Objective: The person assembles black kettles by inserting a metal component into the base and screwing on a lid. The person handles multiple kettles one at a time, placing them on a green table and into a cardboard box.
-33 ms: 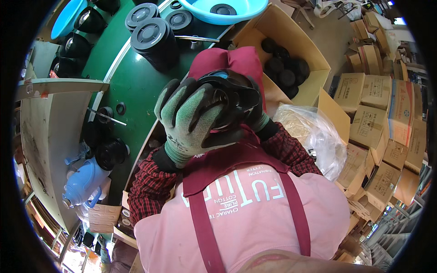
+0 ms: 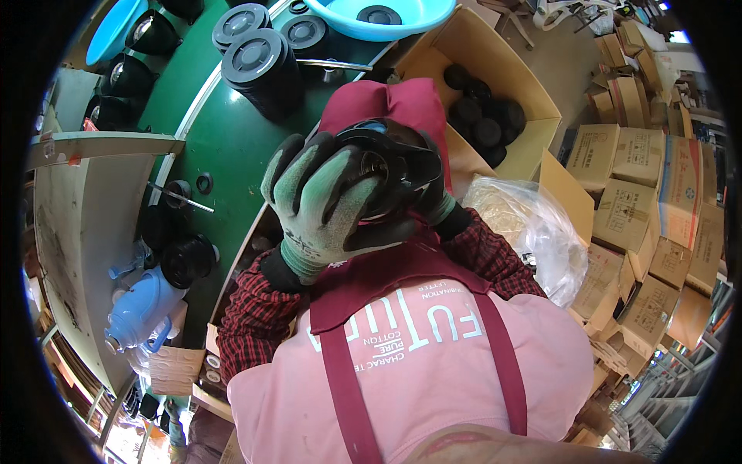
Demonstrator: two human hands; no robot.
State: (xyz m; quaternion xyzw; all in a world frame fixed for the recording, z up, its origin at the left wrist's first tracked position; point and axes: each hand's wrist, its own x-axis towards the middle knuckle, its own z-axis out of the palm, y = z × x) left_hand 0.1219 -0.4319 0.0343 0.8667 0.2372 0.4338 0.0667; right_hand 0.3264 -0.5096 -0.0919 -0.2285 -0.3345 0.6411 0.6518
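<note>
A glossy black jug-like vessel [image 2: 406,162] with a curved handle is held over my lap, in front of a dark red apron. My left hand [image 2: 317,209], in a green and black glove, wraps its fingers round the vessel's left side. On the far right side, my right hand [image 2: 438,205] wears a matching glove and grips the vessel. Most of its fingers are hidden behind the black body. The vessel's inside cannot be made out.
Stacks of black round lids [image 2: 259,66] stand on the green table [image 2: 220,147] beside a light blue basin [image 2: 394,29]. At right, an open cardboard box [image 2: 533,127] holds black round parts, with a clear plastic bag [image 2: 533,232] nearer. A blue jug [image 2: 143,309] lies at left.
</note>
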